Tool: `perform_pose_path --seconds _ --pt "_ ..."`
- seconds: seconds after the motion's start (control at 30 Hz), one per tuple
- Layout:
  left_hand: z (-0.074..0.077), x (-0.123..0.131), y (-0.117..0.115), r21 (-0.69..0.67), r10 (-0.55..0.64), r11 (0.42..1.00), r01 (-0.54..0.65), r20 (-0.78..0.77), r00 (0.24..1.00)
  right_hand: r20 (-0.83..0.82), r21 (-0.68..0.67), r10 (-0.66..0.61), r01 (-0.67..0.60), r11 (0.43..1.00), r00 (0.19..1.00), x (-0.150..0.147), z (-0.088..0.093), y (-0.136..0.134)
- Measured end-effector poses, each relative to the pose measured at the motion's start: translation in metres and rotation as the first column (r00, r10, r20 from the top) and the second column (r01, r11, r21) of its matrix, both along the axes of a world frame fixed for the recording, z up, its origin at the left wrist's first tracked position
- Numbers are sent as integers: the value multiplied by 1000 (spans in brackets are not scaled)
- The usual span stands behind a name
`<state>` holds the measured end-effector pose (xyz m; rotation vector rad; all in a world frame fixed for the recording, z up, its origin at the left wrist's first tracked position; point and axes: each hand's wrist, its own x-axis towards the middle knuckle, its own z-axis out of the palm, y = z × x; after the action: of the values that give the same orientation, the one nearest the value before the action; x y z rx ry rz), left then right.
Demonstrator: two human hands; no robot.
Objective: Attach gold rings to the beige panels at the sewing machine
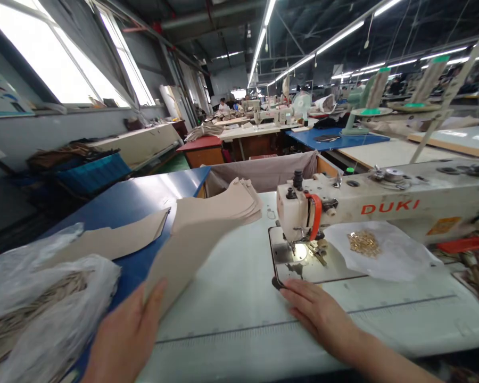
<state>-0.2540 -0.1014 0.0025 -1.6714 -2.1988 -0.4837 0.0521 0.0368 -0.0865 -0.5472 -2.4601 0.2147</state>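
Blurred by motion, my left hand pinches the near edge of a beige fabric panel between thumb and fingers. The panel slants away over the table toward a stack of similar beige pieces. My right hand lies flat, fingers stretched out, at the near left corner of the metal needle plate, holding nothing. Just beyond it stands the white sewing machine, its needle area lit. Small gold metal pieces lie on a white sheet beside the needle.
A clear plastic bag of beige strips lies at the left, near another beige piece on a blue table. A printed ruler line crosses the sewing table's front. Thread cones stand at the upper right.
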Motion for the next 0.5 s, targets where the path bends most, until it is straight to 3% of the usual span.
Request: perform_pose_path --seconds 0.07,0.1,0.17,0.2,0.27,0.33,0.43,0.5 --pt "42 -14 41 141 114 984 -108 -35 993 -12 22 -10 11 1000 1000 -2 -1 0" --pt "58 -19 66 156 96 984 -86 -56 994 -20 30 -14 14 999 1000 -2 -2 -1" --pt "73 -25 118 37 4 999 -1 -94 996 -44 39 -31 33 999 999 -4 -3 -1" --pt "71 -27 144 -6 -20 1000 20 -92 996 -54 42 -41 43 998 998 -4 -4 0" --pt "52 -29 186 -81 -35 996 29 -77 996 -73 53 -53 57 997 996 -6 -7 0" --pt "19 -29 212 -144 -11 990 3 -59 998 -93 77 -46 53 996 995 -8 -11 3" --pt "-32 -25 224 -207 27 978 -34 -37 999 -105 165 14 3 986 994 -9 -16 8" --pt "-51 -23 221 -217 33 975 -39 -32 999 -93 232 62 -39 972 994 -7 -18 13"
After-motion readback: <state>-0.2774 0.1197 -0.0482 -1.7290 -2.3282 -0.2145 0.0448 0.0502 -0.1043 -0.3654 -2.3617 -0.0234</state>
